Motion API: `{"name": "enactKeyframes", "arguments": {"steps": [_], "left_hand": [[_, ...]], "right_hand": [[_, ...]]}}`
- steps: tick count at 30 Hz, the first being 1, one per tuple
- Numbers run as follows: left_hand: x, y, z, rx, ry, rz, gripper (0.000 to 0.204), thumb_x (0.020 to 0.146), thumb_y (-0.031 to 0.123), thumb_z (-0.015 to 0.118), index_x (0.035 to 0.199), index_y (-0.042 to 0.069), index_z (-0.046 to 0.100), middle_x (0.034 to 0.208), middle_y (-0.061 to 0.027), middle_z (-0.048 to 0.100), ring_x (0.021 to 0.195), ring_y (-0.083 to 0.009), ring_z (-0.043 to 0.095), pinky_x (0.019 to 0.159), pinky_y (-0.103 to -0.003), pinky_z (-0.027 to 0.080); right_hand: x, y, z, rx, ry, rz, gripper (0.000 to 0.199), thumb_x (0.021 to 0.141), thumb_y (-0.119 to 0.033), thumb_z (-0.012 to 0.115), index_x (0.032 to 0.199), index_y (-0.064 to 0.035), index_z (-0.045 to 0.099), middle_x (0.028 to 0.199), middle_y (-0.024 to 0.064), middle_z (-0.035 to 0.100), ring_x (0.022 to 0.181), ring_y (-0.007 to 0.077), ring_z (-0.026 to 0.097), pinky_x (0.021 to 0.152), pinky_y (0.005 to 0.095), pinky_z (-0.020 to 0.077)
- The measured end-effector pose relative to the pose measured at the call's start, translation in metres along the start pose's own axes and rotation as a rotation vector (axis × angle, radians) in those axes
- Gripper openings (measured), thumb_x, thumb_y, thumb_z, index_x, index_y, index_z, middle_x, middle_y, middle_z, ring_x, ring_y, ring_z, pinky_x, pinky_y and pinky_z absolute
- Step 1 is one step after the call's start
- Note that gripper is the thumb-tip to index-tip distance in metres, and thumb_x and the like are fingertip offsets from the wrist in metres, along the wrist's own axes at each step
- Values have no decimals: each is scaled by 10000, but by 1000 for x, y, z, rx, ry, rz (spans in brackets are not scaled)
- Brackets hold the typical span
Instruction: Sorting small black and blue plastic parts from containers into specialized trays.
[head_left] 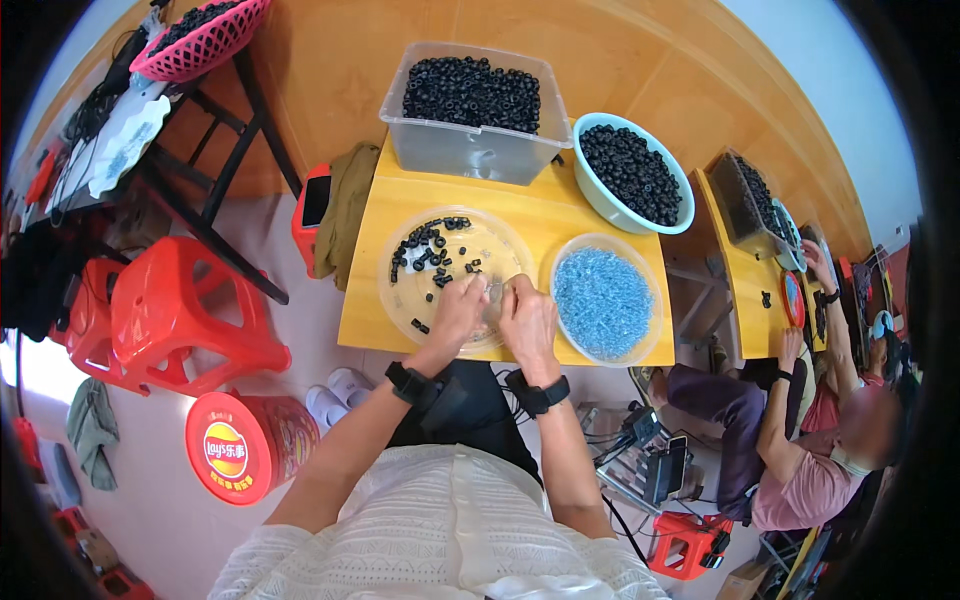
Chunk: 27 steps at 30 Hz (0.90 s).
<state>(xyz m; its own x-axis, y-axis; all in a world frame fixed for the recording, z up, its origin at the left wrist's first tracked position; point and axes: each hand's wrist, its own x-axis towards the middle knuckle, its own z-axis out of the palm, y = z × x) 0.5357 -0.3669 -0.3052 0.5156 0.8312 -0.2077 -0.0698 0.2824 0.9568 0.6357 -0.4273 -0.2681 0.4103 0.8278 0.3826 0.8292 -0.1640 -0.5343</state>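
My left hand [460,310] and my right hand [528,318] are close together over the front right part of a round clear tray [395,305] on the yellow table. Both have their fingers closed in a pinch. A small pale thing shows between the fingertips, too small and covered to name. Several small black ring-shaped parts [420,240] lie scattered and in short rows in the tray. Just right of my right hand stands a round clear tub [655,330] filled with small see-through light-blue pieces [605,302].
Behind the tray are a clear plastic box [460,155] and a pale-blue bowl [605,190], both full of black parts. To the left stand red stools [190,310] and a red tub [230,450]. A seated co-worker [810,480] works at another table [745,280] on the right.
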Motion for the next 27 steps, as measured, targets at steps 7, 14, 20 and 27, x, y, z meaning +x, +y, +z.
{"name": "enactKeyframes", "arguments": {"steps": [7,14,20,27], "left_hand": [[2,23,-13,-1,-305,39,332,916,277,457,675,49,471,540,-2,448,455,-81,459,453,-227,427],[1,15,-3,159,-225,150,339,920,291,458,675,57,471,532,-5,443,461,-88,450,459,-245,429],[-4,17,-1,-191,-228,-83,353,921,320,452,651,96,425,504,15,396,428,-89,391,445,-254,412],[-2,26,-16,-228,-246,-198,370,917,345,462,640,101,429,498,22,381,419,-88,392,442,-259,432]], "right_hand": [[4,3,-25,229,-236,-69,73,815,-83,518,790,-17,537,629,248,549,624,413,566,554,466,438],[-3,-1,-19,52,-69,-127,51,783,-25,528,743,5,515,633,238,554,628,392,574,553,458,438],[-3,6,-9,105,-24,-124,41,786,-15,524,750,1,514,657,227,560,635,383,576,558,444,444],[2,13,-31,67,16,-122,65,814,-52,538,764,-10,529,656,209,564,624,374,577,539,430,447]]}}
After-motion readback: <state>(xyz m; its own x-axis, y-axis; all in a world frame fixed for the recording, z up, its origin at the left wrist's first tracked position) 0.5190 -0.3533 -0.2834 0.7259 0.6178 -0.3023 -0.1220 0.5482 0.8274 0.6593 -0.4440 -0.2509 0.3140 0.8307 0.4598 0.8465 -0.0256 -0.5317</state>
